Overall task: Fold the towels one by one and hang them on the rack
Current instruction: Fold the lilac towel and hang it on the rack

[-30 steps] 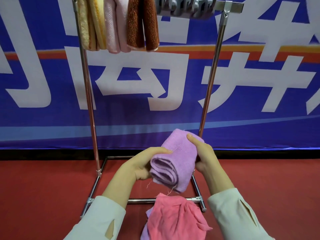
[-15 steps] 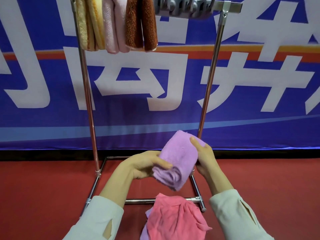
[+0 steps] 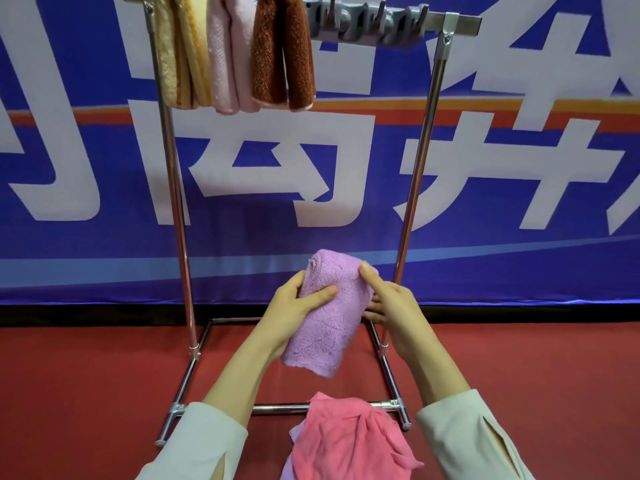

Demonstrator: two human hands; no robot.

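A folded lilac towel [image 3: 329, 320] is held in the air in front of the chrome rack [image 3: 412, 202]. My left hand [image 3: 294, 306] grips its left side, thumb across the front. My right hand [image 3: 388, 303] holds its right edge, thumb on the front and fingers behind. On the rack's top bar hang a yellow towel [image 3: 181, 57], a pale pink towel [image 3: 228, 57] and a brown towel [image 3: 282, 53], all folded. A crumpled pink towel [image 3: 349, 441] lies on the red floor below my hands, over a bit of lilac cloth [image 3: 292, 469].
A grey hook strip [image 3: 367, 22] takes up the right part of the top bar. The rack's base frame [image 3: 277, 408] lies on the red floor [image 3: 86, 393]. A blue banner [image 3: 519, 202] with white characters stands right behind the rack.
The lilac towel has been turned from lying sideways with its rolled end toward me to standing lengthwise. My left hand has shifted to its left side, and both hands have risen a little.
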